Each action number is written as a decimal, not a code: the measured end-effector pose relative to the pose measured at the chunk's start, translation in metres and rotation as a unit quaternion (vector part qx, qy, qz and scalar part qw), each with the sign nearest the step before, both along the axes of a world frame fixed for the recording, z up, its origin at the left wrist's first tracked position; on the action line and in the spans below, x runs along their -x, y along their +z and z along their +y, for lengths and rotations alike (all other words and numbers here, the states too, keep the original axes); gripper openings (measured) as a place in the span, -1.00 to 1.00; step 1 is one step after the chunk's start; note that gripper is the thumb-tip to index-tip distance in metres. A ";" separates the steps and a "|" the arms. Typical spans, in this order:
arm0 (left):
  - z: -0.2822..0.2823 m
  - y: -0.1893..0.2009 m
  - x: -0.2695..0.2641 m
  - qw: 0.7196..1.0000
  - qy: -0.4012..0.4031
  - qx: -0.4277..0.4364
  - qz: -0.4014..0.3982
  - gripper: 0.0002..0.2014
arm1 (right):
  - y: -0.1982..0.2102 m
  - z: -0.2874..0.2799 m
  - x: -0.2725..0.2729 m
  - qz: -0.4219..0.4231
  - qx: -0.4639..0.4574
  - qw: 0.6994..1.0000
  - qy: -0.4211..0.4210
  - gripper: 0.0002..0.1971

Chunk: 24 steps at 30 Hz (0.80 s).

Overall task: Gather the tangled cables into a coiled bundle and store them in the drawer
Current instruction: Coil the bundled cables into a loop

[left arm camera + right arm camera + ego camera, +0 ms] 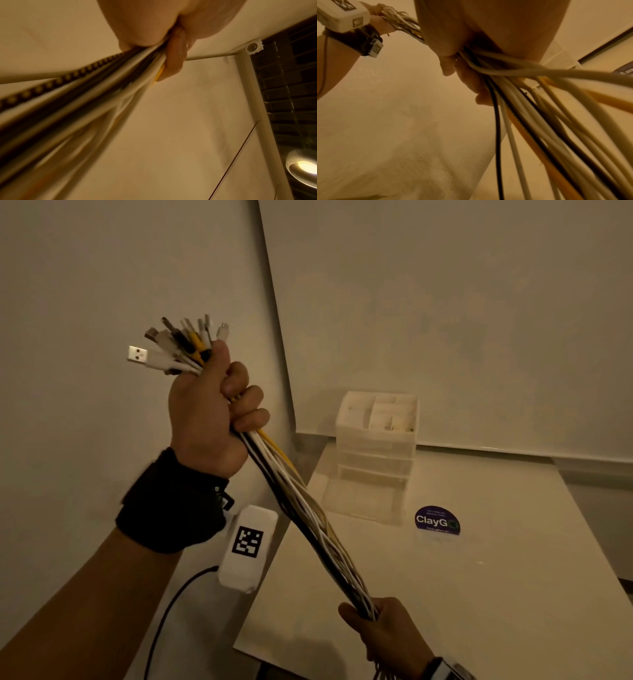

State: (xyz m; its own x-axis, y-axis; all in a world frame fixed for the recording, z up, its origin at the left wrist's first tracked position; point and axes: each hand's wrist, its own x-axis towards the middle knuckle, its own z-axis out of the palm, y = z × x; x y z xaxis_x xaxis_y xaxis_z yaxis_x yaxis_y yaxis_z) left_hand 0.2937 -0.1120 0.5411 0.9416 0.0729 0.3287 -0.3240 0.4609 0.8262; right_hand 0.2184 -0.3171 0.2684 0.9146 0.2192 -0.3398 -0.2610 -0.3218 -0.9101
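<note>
A thick bundle of white, black and yellow cables (308,508) stretches taut and diagonal in the air above the table. My left hand (212,409) grips its upper end in a fist, with several USB plugs (178,347) fanning out above the thumb. Lower down, my right hand (380,621) grips the same bundle, and the loose cable tails (547,115) hang below the fist. From the left wrist, the cables (85,94) run away from the curled fingers (175,56). A translucent white drawer unit (375,453) stands on the table, its bottom drawer (359,498) pulled out.
The white table (479,594) meets a wall corner at the back. A round purple "ClayG" sticker (437,520) lies right of the drawer unit. A white tagged box (248,547) with a black lead sits at my left wrist.
</note>
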 end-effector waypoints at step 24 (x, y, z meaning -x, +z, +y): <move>-0.102 -0.135 0.052 0.937 -0.120 -0.302 0.128 -0.59 | 0.115 -0.052 -0.001 -0.284 -0.261 0.922 -0.026 -0.67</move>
